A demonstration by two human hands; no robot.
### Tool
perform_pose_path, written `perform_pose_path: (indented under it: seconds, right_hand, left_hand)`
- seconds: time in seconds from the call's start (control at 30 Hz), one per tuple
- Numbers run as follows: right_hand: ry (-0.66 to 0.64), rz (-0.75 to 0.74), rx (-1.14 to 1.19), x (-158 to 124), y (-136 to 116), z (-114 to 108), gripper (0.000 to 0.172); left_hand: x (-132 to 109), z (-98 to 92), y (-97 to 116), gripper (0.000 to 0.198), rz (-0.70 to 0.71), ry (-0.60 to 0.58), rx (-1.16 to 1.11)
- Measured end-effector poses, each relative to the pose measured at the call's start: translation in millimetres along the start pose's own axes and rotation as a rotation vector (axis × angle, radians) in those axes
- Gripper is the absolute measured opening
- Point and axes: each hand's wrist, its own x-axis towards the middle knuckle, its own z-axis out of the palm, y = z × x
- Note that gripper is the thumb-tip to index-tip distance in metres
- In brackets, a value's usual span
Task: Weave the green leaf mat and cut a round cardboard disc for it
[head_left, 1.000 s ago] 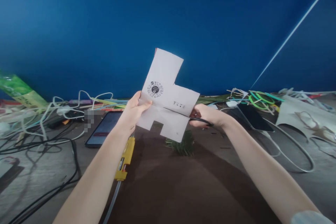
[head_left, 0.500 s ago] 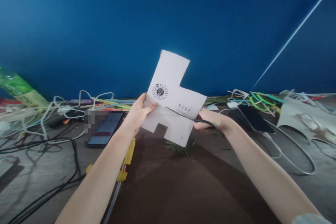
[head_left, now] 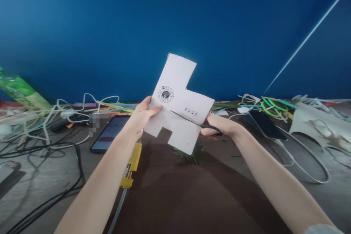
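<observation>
We have shifted the white card [head_left: 178, 106] slightly rightward. Our left hand [head_left: 141, 117] pinches its edge in its fingers, and our right hand [head_left: 219, 126], partly hidden, seemingly clasps the scissors [head_left: 192, 121] cutting across it.

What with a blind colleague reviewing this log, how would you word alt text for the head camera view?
Two bare hands hold up a notched white card: the left hand pinches its left edge, while the right hand cuts into it with scissors from the right. Below lies a table strewn with cables and a phone, against a blue wall.
</observation>
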Motion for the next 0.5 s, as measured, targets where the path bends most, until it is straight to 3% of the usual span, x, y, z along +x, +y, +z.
perform_pose_path:
  seconds: [0.23, 0.37, 0.5]
  right_hand:
    - [-0.027, -0.047, 0.070, 1.5, 2.3, -0.8, 0.023]
    - [0.007, -0.002, 0.049, 3.6, 7.0, -3.5, 0.025]
    - [0.048, -0.013, 0.004, 4.8, 8.3, -3.4, 0.045]
  left_hand:
    - [3.6, -3.1, -2.5, 0.034, -0.129, -0.003, -0.059]
    - [0.5, 1.0, -1.9, 0.031, -0.080, 0.001, -0.050]
    - [-3.4, 4.1, 2.9, 0.032, -0.029, 0.012, -0.041]
